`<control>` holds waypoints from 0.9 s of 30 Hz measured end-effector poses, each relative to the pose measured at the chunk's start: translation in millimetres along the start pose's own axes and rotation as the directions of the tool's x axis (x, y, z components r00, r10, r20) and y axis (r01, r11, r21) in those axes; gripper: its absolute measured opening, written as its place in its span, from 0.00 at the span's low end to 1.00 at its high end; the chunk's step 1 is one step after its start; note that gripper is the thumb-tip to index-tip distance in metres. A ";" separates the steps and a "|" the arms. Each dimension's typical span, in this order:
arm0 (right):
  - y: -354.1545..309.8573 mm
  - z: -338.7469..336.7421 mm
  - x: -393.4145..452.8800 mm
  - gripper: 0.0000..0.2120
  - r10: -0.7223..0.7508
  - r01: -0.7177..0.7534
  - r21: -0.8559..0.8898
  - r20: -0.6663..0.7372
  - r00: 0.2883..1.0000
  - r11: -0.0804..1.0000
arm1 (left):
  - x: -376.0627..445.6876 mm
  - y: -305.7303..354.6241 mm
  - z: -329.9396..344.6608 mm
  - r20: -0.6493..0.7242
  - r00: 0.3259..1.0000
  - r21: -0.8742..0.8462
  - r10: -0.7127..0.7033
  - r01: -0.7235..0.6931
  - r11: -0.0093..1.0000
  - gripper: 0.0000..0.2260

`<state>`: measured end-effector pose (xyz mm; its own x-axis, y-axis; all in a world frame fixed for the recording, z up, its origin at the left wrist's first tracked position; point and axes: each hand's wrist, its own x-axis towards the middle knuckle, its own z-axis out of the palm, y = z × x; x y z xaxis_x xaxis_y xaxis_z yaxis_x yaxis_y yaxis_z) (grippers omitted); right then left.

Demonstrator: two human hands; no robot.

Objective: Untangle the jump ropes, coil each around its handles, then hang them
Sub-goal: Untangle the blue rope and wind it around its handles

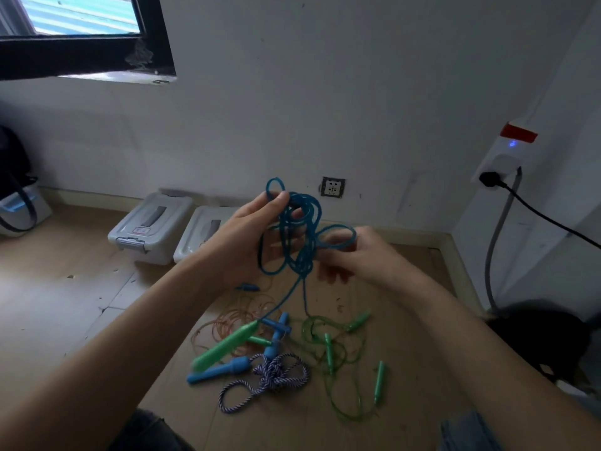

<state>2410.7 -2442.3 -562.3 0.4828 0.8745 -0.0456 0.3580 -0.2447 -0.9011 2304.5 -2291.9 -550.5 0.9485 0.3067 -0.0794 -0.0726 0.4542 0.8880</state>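
A tangled blue jump rope (300, 236) hangs in loops between both hands above the floor. My left hand (250, 236) pinches a loop of it near the top between thumb and fingers. My right hand (361, 255) grips another loop on the right side. Two strands of the blue rope drop to a big green handle (224, 348) on the floor. Below lie a blue-handled purple-and-white braided rope (270, 379), a thin green rope (338, 356) with small green handles, and a thin orange rope (237, 317), all piled together.
The pile lies on brown cardboard (406, 369) over a wooden floor. Two grey lidded boxes (153, 226) stand against the white wall. A wall socket (332, 187) is behind the hands. A power strip with a black cable (507, 164) is on the right wall.
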 end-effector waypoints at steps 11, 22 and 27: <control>3.0 6.2 3.7 0.10 0.057 -0.060 0.138 0.031 0.998 0.989 | -6.4 2.4 -8.0 -0.050 0.995 0.163 -0.084 0.091 0.982 0.06; 1.6 -2.9 7.4 0.10 0.223 -0.110 0.359 -0.291 0.930 0.927 | -2.7 -6.1 -8.5 0.018 0.990 0.559 -0.137 0.104 0.823 0.14; -0.8 -15.8 5.7 0.10 0.171 -0.086 0.218 -0.404 0.899 0.972 | -0.1 -1.3 -19.2 -0.084 0.995 0.441 -0.052 0.084 0.893 0.05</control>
<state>2425.8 -2443.7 -555.0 0.8181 0.5747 -0.0203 0.1320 -0.2222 -0.9660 2298.6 -2276.5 -560.3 0.9217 0.3517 -0.1635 0.1511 0.0626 0.9865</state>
